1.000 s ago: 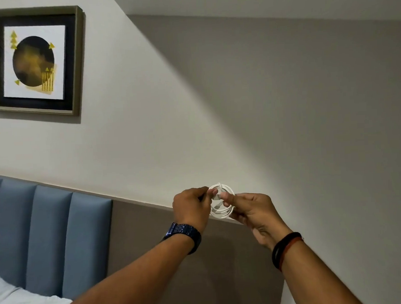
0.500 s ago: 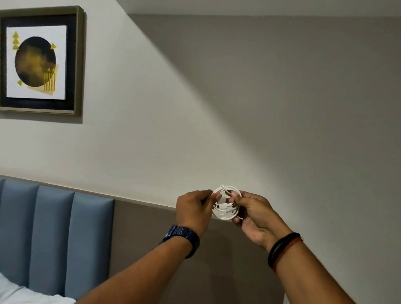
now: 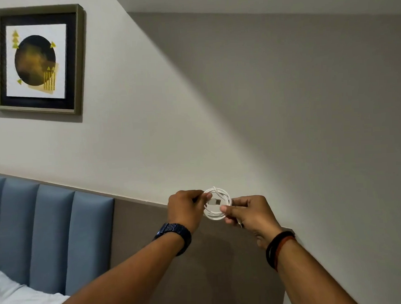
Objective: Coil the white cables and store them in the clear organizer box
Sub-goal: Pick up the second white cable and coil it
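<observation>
Both hands are raised at arm's length in front of the wall. The white cable is wound into a small round coil and held in the air between the two hands. The left hand is closed on the left side of the coil, fingers pinching the loops. The right hand is closed on the lower right side, its thumb pressed over the loops. A connector end lies across the middle of the coil. The left wrist carries a dark blue watch; the right wrist carries black and red bands. A framed picture hangs on the wall at upper left. A blue padded headboard and white bedding occupy the lower left.
</observation>
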Motion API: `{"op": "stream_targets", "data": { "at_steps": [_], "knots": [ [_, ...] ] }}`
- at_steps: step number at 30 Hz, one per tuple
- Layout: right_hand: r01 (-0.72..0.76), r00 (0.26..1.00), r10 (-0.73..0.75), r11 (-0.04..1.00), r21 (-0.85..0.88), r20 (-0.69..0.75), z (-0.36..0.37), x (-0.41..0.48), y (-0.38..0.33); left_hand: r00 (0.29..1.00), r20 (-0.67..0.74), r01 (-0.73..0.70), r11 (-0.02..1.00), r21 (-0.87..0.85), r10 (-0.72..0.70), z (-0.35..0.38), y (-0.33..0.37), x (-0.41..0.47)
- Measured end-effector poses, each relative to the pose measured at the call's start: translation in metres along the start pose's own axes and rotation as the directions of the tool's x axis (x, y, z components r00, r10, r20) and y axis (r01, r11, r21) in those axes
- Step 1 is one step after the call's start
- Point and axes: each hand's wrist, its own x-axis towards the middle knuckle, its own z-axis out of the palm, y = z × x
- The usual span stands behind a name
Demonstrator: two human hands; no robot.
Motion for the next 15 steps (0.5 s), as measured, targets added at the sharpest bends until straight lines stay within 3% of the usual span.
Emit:
{"op": "stream_targets", "data": {
  "at_steps": [3, 8, 11, 15],
  "knots": [
    [-0.008, 0.996, 0.006, 1.000, -0.018, -0.093, 0.001, 0.002, 0.004, 0.996, -0.020, 0.082, 0.996, -0.027, -0.082, -0.002, 0.000, 0.004],
    [0.021, 1.000, -0.022, 0.999, -0.047, -0.021, -0.008, 0.001, 0.009, 0.976, -0.033, 0.212, 0.970, -0.116, -0.217, -0.014, -0.004, 0.018],
    [0.037, 0.997, -0.043, 0.995, -0.088, -0.071, -0.008, 0.002, 0.013, 0.970, -0.013, 0.238, 0.957, -0.166, -0.244, -0.014, -0.002, 0.017],
    [0.043, 0.964, -0.154, 0.895, -0.445, -0.217, -0.008, 0.008, 0.020, 0.958, 0.031, 0.282, 0.919, -0.277, -0.285, -0.008, -0.003, 0.012]
  ]
}}
